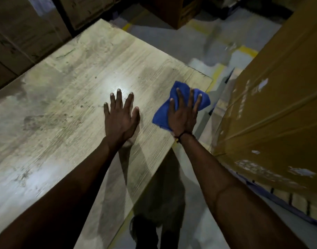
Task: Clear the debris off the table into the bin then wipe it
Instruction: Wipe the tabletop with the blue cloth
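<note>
Head view: both hands flat, fingers straight, right hand pressing blue cloth (cardboard box beside table).

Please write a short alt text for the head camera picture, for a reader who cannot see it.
A person's right hand presses a blue cloth flat on a worn wooden table near its right edge. The left hand rests flat on the table beside it, fingers spread. Cardboard boxes stand around.

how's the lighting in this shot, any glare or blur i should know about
Head view: dim overall, with a bright glare patch on the table just ahead of the left hand; both forearms cast dark shadows toward the near edge; the floor beyond is smeared by motion blur; wide-angle bending at the edges; blue cloth under the right hand stays sharp.
</note>
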A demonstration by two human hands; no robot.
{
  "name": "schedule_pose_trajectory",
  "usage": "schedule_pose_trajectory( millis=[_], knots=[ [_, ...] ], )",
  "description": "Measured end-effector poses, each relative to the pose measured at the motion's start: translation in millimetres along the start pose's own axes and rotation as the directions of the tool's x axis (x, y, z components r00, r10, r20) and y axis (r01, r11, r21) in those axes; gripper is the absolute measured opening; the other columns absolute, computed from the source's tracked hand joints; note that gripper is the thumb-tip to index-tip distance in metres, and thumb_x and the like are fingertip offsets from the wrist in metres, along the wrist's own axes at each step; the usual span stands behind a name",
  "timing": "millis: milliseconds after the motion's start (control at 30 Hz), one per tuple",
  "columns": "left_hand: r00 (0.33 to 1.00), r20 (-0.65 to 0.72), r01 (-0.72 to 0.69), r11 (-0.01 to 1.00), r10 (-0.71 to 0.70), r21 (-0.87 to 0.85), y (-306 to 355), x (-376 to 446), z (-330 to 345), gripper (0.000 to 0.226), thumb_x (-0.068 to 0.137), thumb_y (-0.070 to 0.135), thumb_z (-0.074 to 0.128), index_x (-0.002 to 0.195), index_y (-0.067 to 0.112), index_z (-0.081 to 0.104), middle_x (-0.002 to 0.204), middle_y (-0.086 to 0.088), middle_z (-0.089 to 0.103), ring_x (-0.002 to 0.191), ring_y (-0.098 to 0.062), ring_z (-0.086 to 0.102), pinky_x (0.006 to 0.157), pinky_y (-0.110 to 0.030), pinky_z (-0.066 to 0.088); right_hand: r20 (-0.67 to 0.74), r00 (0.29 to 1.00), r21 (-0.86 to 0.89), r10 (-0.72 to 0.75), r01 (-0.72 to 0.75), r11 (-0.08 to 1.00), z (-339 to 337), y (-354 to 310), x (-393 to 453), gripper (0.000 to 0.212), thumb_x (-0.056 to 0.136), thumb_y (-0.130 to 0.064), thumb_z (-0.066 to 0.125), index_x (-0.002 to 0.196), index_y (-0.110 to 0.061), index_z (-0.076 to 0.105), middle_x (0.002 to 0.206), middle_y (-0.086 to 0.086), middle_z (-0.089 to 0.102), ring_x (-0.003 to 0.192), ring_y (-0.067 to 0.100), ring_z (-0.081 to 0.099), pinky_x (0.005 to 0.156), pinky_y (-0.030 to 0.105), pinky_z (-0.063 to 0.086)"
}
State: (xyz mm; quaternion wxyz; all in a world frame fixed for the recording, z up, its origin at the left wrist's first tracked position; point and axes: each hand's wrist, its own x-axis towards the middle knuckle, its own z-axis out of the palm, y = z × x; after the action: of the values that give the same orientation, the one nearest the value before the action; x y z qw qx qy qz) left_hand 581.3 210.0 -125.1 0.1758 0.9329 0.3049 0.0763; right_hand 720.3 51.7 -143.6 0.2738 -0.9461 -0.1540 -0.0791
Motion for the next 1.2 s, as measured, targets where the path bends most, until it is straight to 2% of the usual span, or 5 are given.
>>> schedule_pose_trajectory(
  millis=[300,633,733,867,1200],
  knots=[
    [1.000,0.006,0.003,1.000,-0.004,0.026,8,44,1,0.061,0.111,0.050,0.030,0.167,0.026,0.022,0.175,-0.017,0.007,0.161,-0.039,0.005,0.127,-0.061,0.009,0.129,0.987,0.075,-0.092,0.083,0.994,-17,-15,-74,0.055,0.106,-0.056,0.034,0.157,-0.037,0.040,0.173,0.004,0.016,0.161,0.030,-0.001,0.129,0.043,0.013],
    [0.997,-0.036,0.076,0.997,-0.075,0.032,21,73,18,0.062,0.111,0.052,0.030,0.167,0.030,0.019,0.175,-0.015,0.003,0.162,-0.037,0.001,0.128,-0.059,0.008,0.142,0.984,-0.027,-0.105,0.110,0.994,8,50,150,0.064,0.102,-0.060,0.028,0.153,-0.028,0.049,0.155,0.013,0.049,0.151,0.034,0.032,0.128,0.050,0.015],
    [0.992,-0.064,0.113,0.993,-0.111,0.043,29,94,22,0.061,0.111,0.052,0.030,0.167,0.030,0.020,0.175,-0.016,0.005,0.162,-0.038,0.004,0.128,-0.061,0.009,0.228,0.971,-0.075,-0.078,0.097,0.992,3,50,168,0.055,0.103,-0.060,0.035,0.154,-0.040,0.044,0.136,0.007,0.058,0.127,0.036,0.049,0.106,0.052,0.040],
    [0.978,-0.100,0.187,0.982,-0.182,0.038,41,122,27,0.063,0.110,0.055,0.025,0.167,0.029,0.021,0.175,-0.017,0.007,0.161,-0.039,0.006,0.127,-0.061,0.010,0.249,0.943,-0.252,-0.219,0.282,0.926,8,47,176,0.055,0.106,-0.060,0.028,0.158,-0.044,0.034,0.123,0.006,0.059,0.110,0.031,0.055,0.098,0.051,0.032],
    [0.919,-0.160,0.372,0.927,-0.361,0.043,22,154,18,0.068,0.105,0.059,0.021,0.166,0.030,0.023,0.175,-0.013,0.010,0.161,-0.037,0.009,0.127,-0.061,0.011,0.427,0.664,0.000,-0.614,0.679,0.735,56,-23,232,0.065,0.103,-0.059,0.020,0.162,-0.032,0.031,0.132,0.018,0.057,0.095,0.039,0.059,0.078,0.048,0.049]
  ],
)
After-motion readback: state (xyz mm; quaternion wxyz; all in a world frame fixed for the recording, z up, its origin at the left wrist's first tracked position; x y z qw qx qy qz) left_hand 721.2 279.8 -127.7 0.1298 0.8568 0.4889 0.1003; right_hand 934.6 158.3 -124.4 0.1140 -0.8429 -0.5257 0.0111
